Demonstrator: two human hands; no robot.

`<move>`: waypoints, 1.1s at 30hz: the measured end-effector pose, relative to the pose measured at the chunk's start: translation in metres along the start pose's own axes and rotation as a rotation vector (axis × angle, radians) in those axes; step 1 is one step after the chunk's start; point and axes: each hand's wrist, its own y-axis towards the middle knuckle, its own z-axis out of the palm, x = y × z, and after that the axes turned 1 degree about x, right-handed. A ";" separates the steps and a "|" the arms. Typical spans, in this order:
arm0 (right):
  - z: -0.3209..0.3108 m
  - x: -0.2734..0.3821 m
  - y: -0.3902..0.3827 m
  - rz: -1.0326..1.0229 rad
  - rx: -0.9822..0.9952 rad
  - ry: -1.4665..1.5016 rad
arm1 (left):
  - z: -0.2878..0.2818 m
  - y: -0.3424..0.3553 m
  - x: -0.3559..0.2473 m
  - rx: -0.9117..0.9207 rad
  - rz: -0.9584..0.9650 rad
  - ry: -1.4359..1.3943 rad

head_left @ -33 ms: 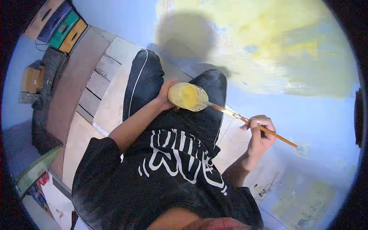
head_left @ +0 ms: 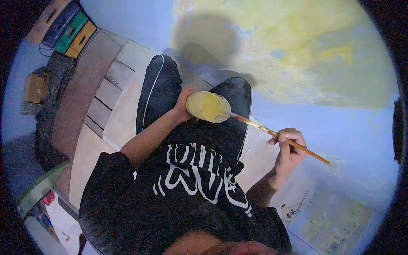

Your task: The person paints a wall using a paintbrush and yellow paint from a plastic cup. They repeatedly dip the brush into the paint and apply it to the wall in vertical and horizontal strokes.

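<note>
My left hand [head_left: 182, 106] is wrapped round the side of a see-through cup [head_left: 195, 106] with yellow paint [head_left: 208, 107] in it. The cup tilts to the right above my crossed or bent legs. Between the fingers and thumb of my right hand [head_left: 290, 146] is the long wooden handle of a paintbrush [head_left: 249, 122]. Its pale tip meets the right rim of the cup; whether the bristles reach into the paint cannot be made out. The back end of the handle sticks out past my hand, in front of the wall.
A light blue wall [head_left: 297, 117] with yellow paint patches [head_left: 310, 80] rises ahead and to the right. Stacked coloured drawers [head_left: 75, 34] stand at the far left, near a cardboard box [head_left: 36, 87]. Cables [head_left: 295, 210] lie at the lower right. Pale boards [head_left: 121, 123] cover the floor.
</note>
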 end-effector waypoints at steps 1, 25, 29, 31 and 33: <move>-0.001 0.000 0.000 -0.013 -0.008 0.011 | 0.003 -0.003 -0.002 -0.039 -0.006 0.036; -0.028 -0.001 0.014 -0.155 -0.056 -0.032 | 0.029 -0.008 -0.015 -0.123 0.051 0.037; -0.018 0.000 0.012 -0.092 -0.221 -0.022 | 0.032 -0.013 -0.015 -0.076 0.032 0.079; -0.012 -0.001 0.012 -0.068 -0.249 -0.029 | 0.036 -0.010 -0.014 -0.166 0.050 0.018; -0.008 -0.004 0.012 -0.056 -0.251 -0.026 | 0.030 -0.008 -0.014 -0.147 0.059 0.035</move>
